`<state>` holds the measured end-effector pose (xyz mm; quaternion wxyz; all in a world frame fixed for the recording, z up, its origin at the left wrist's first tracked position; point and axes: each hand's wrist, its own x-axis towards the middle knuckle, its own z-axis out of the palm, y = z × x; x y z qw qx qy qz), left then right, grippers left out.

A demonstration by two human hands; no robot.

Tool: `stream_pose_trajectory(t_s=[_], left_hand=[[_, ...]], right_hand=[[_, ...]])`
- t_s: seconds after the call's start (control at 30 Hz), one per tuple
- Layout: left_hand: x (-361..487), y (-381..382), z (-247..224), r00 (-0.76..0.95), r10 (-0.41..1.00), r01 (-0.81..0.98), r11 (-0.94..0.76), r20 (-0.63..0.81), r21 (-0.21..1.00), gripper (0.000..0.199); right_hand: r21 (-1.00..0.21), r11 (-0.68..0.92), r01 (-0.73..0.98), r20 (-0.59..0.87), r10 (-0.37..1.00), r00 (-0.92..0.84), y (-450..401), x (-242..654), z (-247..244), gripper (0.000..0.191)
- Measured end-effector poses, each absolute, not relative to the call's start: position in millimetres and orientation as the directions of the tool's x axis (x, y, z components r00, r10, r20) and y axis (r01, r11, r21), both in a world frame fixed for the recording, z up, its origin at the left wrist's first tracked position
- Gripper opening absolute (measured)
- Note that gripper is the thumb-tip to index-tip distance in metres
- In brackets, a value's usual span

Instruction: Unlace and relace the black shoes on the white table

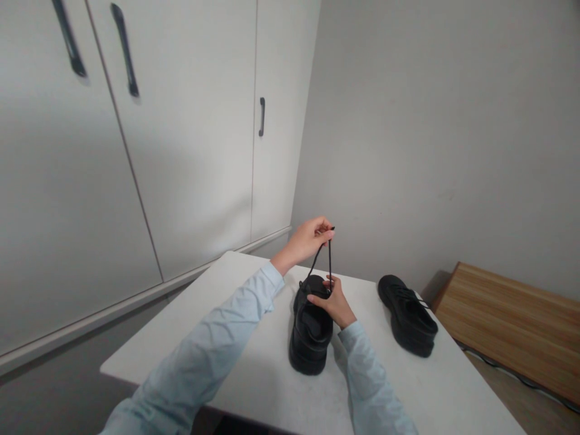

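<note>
A black shoe (308, 350) stands on the white table in front of me, its heel towards me and its toe pointing away. My left hand (313, 234) is raised above the toe, with thumb and fingers pinched on a black shoelace (330, 260). Two stretches of that lace run down from the pinch to the shoe, forming a narrow peak. My right hand (334, 301) grips the shoe's upper from the right, thumb across the lacing area and fingers by the lower end of the lace. Its fingertips are partly hidden.
A second black shoe (405, 314), laced, rests on the right part of the white table (254, 386). White cabinets (190, 151) with dark handles line the left. A grey wall (430, 151) rises behind. A low wooden surface (512, 326) and a cable lie right.
</note>
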<state>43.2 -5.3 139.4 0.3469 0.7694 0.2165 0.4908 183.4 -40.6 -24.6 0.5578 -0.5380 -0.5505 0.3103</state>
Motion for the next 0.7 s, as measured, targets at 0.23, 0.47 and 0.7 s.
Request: stream_pose_trajectory(t_s=[0.23,0.47,0.7], left_hand=[[44.6,-12.5,173.5,0.408,0.659,-0.041,-0.679,0.632,0.733,0.007],[42.5,-18.5,204.5,0.371,0.657,-0.049,-0.692,0.656,0.720,0.006],[43.6,-19.7,224.6,0.386,0.622,-0.051,-0.723,0.681,0.689,0.007]], right_hand=[[-0.947,0.201,0.249,0.258,0.940,0.222,-41.5,183.5,-24.2,0.083],[-0.952,0.209,0.225,0.259,0.940,0.223,-39.8,185.4,-28.4,0.086],[-0.960,0.183,0.212,0.230,0.947,0.223,-40.7,183.7,-26.5,0.088]])
